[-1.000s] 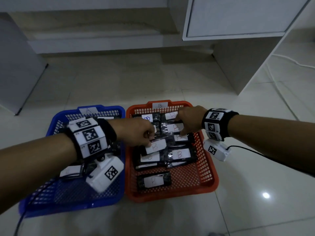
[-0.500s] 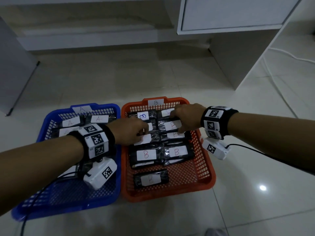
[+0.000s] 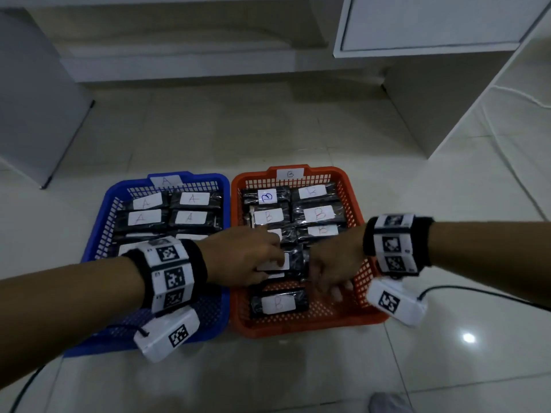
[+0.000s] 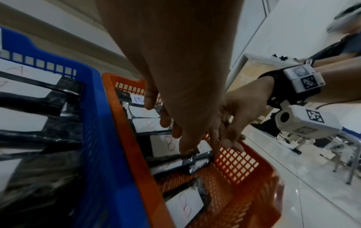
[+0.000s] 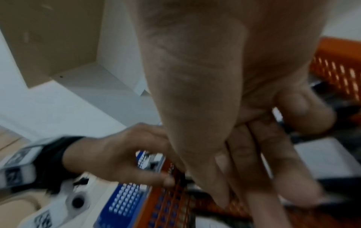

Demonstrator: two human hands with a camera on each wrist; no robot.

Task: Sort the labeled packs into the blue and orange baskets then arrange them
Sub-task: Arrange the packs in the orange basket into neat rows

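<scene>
Packs, black-wrapped with white labels, lying flat in two mesh baskets side by side on the tiled floor.

Blue basket (image 3: 98,234), left: tagged A on its far rim. A packs (image 3: 190,217) lie in two columns; the near ones are hidden under the left forearm.

Orange basket (image 3: 369,317), right, touching the blue one: tagged B. B packs (image 3: 320,214) lie in two columns at the far end. A single B pack (image 3: 278,304) lies alone near the front wall.

Left hand (image 3: 244,257): reaches across into the orange basket, fingers stretched out and lightly bent, tips resting on a pack in the middle (image 3: 293,260). It presses rather than grips, as far as the wrist view shows.

Right hand (image 3: 334,266): just beside the left hand, fingers pointing down at the right end of the same pack, near the basket's right wall. Whether it grips the pack cannot be told; its wrist view is blurred.

White cabinet (image 3: 432,22): far right, above the floor.
</scene>
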